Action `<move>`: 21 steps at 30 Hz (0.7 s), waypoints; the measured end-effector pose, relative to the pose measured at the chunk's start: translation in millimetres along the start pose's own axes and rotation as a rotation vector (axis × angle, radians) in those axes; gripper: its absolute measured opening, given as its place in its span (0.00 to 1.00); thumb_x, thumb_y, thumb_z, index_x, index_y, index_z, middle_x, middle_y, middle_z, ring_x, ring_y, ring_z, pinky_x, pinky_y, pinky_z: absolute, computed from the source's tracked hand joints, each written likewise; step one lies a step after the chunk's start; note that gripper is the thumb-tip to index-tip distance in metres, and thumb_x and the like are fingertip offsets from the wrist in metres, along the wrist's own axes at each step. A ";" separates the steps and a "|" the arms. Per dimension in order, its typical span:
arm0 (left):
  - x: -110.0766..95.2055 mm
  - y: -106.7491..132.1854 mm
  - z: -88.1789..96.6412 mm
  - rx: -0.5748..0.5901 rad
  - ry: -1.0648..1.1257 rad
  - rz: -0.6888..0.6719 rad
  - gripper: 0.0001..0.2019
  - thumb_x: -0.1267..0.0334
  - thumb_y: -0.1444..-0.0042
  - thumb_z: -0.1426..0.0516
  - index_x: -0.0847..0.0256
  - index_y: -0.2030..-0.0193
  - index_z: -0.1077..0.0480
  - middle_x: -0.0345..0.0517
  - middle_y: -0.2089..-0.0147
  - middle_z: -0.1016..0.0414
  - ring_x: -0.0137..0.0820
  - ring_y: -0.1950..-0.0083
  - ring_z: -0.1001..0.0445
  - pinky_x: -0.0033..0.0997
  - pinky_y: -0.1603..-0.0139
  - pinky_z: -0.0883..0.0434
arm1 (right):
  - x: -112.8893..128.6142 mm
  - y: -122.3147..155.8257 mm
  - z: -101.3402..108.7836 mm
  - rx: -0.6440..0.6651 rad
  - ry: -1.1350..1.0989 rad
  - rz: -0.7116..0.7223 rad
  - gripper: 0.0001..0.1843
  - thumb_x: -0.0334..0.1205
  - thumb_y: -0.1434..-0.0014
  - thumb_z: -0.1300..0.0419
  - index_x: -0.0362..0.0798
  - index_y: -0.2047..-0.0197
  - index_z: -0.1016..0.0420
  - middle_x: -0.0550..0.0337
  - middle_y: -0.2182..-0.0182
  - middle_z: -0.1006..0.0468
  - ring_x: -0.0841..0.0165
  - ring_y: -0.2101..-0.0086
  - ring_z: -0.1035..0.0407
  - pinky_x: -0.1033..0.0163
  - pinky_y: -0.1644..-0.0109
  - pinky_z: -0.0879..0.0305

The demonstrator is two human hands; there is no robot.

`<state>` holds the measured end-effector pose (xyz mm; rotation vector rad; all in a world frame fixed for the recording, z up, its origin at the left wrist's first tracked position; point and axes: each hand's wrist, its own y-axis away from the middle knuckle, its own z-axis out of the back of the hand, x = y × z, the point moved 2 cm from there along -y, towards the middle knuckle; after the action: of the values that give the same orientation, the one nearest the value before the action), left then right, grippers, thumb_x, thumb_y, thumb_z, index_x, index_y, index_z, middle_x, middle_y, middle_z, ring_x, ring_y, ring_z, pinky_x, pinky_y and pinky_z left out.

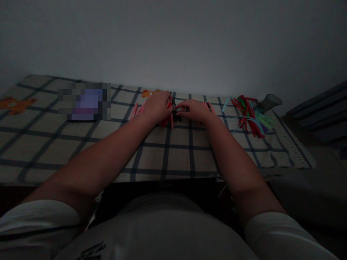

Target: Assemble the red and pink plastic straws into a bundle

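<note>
My left hand [158,105] rests with curled fingers on a bunch of red and pink strips [167,121] on the checked tablecloth [81,144]. My right hand [194,110] is right beside it, its fingers pinched at a small dark and red piece [176,112] between the two hands. More pink strips [137,109] lie just left of my left hand. The light is dim and the fine detail of what the fingers hold is hard to see.
A loose heap of red, green and pale blue strips [251,113] lies at the right. Behind it lies a grey cylindrical object [268,102]. A blurred-out flat object [84,101] sits at the back left. A wall runs behind the table.
</note>
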<state>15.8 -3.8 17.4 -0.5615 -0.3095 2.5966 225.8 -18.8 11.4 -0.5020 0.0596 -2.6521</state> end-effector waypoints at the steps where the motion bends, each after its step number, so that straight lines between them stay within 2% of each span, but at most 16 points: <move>1: -0.3 0.3 0.3 0.001 -0.003 0.003 0.15 0.60 0.30 0.35 0.56 0.39 0.20 0.59 0.35 0.14 0.53 0.35 0.19 0.51 0.32 0.23 | 0.3 0.2 0.5 0.009 -0.006 -0.004 0.22 0.40 0.29 0.29 0.49 0.34 0.07 0.50 0.52 0.09 0.59 0.57 0.23 0.56 0.48 0.30; 6: -1.6 1.4 1.4 0.000 0.022 0.010 0.14 0.61 0.29 0.37 0.55 0.39 0.19 0.58 0.35 0.14 0.53 0.34 0.19 0.52 0.31 0.23 | 2.6 2.4 2.6 -0.001 -0.021 -0.038 0.22 0.38 0.30 0.32 0.47 0.36 0.07 0.50 0.52 0.09 0.59 0.57 0.23 0.58 0.49 0.31; 11: 1.4 -0.7 -4.3 -0.039 0.001 -0.052 0.17 0.64 0.31 0.41 0.58 0.40 0.16 0.63 0.36 0.15 0.58 0.32 0.20 0.58 0.28 0.24 | 5.9 6.0 4.0 -0.020 -0.023 -0.080 0.22 0.34 0.32 0.36 0.47 0.40 0.07 0.50 0.51 0.08 0.58 0.55 0.21 0.58 0.48 0.30; 17: 4.3 -2.0 -7.0 -0.051 -0.016 -0.133 0.17 0.62 0.30 0.42 0.54 0.44 0.12 0.59 0.37 0.15 0.57 0.31 0.21 0.59 0.27 0.25 | 11.0 8.9 7.4 -0.027 -0.019 -0.098 0.16 0.32 0.31 0.38 0.47 0.48 0.09 0.50 0.51 0.08 0.59 0.55 0.22 0.59 0.49 0.31; 21: -1.7 0.1 -3.8 -0.001 -0.044 -0.213 0.18 0.59 0.28 0.42 0.52 0.43 0.10 0.55 0.36 0.12 0.56 0.29 0.21 0.58 0.25 0.27 | 11.7 8.2 7.8 -0.027 0.009 -0.110 0.12 0.35 0.29 0.36 0.47 0.50 0.10 0.48 0.50 0.09 0.58 0.54 0.22 0.58 0.48 0.32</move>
<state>18.8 -4.3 14.6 -0.4461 -0.3644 2.4054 222.2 -30.9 21.7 -0.5162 0.0726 -2.7641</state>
